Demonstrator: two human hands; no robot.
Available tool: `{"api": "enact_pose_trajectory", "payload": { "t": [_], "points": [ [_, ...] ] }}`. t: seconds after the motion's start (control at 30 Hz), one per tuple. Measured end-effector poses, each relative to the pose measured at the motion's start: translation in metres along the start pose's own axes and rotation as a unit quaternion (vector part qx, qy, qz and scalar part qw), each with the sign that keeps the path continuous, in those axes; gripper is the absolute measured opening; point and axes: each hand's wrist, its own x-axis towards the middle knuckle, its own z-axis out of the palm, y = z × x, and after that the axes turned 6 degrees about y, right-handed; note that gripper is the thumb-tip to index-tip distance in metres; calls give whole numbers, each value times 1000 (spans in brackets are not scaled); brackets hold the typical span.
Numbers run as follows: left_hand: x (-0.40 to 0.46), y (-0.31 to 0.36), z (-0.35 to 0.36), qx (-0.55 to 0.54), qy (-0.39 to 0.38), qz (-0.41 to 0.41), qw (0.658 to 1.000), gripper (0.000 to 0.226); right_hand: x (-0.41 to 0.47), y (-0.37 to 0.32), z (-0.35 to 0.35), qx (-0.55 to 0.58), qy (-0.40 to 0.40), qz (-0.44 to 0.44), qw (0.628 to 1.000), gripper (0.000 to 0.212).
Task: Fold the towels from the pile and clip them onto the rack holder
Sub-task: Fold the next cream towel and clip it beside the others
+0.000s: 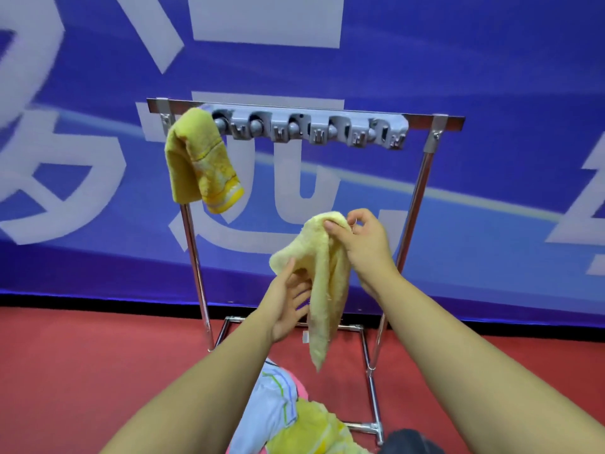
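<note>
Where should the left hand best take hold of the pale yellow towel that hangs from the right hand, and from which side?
Probably at the free corner flaring left, just above the left hand, coming from below and from the left. The right hand pinches the pale yellow towel at its top fold, so the rest hangs in a narrow tail; the side corner is the nearest loose edge for spreading and folding.
</note>
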Motion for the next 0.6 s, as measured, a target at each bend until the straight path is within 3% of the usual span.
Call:
{"api": "enact_pose_trajectory", "payload": {
  "t": [0.07,0.17,0.3,0.4,0.6],
  "points": [
    [-6,5,12,-24,-21,20,999,53,-2,-2,0,27,7,18,999,30],
    [-3,9,21,-28,-21,18,999,50,-2,0,2,56,20,54,997,32],
    [-1,-17,18,-39,63,-50,996,84,0,1,9,87,47,87,991,33],
    [2,-53,10,-73,77,-108,988,112,1,-3,16,127,23,104,986,34],
    [22,-71,-9,-194,40,-81,977,105,4,-1,16,156,16,103,982,38]
  ]
}}
